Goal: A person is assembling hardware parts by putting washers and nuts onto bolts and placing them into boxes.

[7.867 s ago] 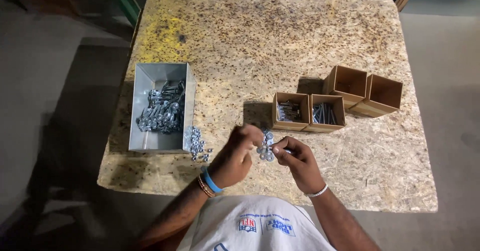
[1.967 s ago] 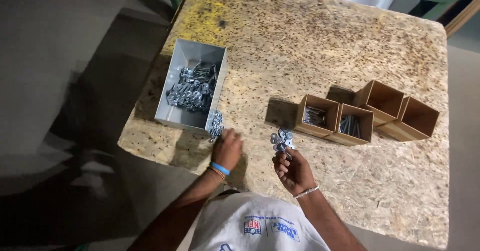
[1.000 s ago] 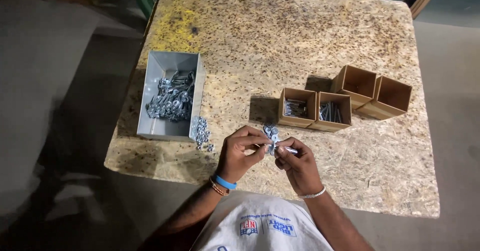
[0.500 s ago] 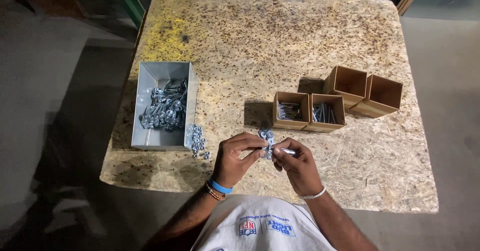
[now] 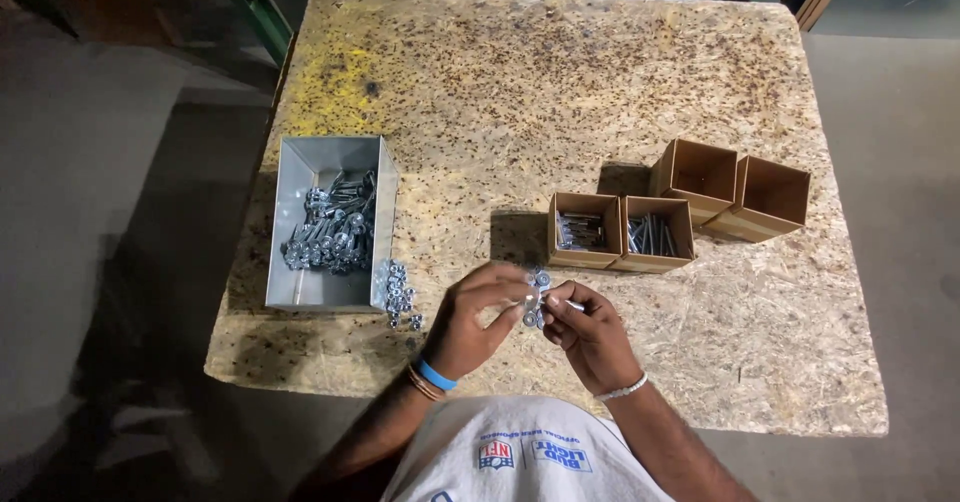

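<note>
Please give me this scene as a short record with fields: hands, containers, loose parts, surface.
left hand: fingers on small metal parts
right hand: holds same parts, a bolt between fingers
grey bin: bolts inside
loose nuts: beside bin
brown boxes: two near hold bolts, two far look empty
table: chipboard

metal bin [image 5: 330, 224] left of cardboard boxes [image 5: 620, 232]
</note>
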